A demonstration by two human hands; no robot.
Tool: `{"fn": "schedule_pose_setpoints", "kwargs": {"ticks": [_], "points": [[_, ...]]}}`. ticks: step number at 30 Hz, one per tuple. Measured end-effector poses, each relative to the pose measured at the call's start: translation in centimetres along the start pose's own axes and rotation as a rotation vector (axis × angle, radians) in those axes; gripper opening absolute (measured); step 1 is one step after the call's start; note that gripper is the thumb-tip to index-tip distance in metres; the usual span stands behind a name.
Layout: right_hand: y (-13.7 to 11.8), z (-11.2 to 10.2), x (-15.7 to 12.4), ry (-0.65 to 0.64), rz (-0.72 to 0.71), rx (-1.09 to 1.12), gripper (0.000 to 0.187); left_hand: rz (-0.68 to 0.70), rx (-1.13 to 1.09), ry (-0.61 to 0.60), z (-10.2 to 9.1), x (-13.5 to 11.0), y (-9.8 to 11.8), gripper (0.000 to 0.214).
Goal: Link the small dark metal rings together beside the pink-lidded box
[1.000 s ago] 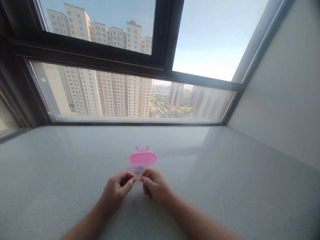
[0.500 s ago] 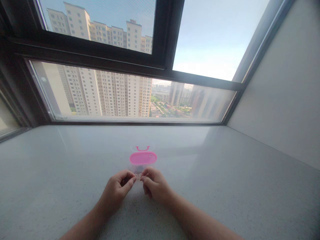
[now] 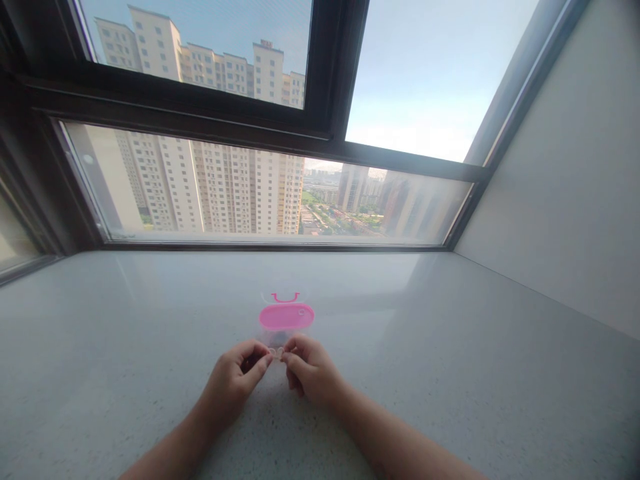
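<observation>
Small pale, see-through looped pieces [image 3: 277, 353] sit between the fingertips of both hands, too small to name exactly. My left hand [image 3: 234, 375] pinches their left side between thumb and forefinger. From the other side, my right hand [image 3: 313, 373] does the same, its other fingers curled under. Just beyond the fingers stands a clear container with an oval pink lid [image 3: 280, 316]; the knuckles partly hide its lower body. A pink handle [image 3: 286, 298] shows behind the lid, with a faint clear outline around it.
Everything rests on a pale speckled windowsill [image 3: 150, 333]. A dark window frame [image 3: 250, 248] borders its far edge, and a white wall [image 3: 565, 200] rises on the right. Tall buildings stand outside the glass.
</observation>
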State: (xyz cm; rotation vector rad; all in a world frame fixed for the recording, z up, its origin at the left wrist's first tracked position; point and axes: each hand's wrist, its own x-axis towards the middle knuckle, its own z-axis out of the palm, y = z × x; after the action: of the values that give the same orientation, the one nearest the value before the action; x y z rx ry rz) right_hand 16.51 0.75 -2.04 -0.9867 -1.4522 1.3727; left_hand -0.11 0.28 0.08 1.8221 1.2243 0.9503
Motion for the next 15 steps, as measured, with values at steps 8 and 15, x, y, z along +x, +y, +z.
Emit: {"fn": "schedule_pose_setpoints", "kwargs": {"ticks": [8,15], "points": [[0.14,-0.01,0.11,-0.003,0.006,-0.01,0.009,-0.001,-0.029,0.006,0.09,0.01,-0.15,0.024],[0.14,-0.04,0.07,0.001,0.009,-0.011,0.008,0.003,-0.043,0.011,0.1,0.03,-0.23,0.023]]}}
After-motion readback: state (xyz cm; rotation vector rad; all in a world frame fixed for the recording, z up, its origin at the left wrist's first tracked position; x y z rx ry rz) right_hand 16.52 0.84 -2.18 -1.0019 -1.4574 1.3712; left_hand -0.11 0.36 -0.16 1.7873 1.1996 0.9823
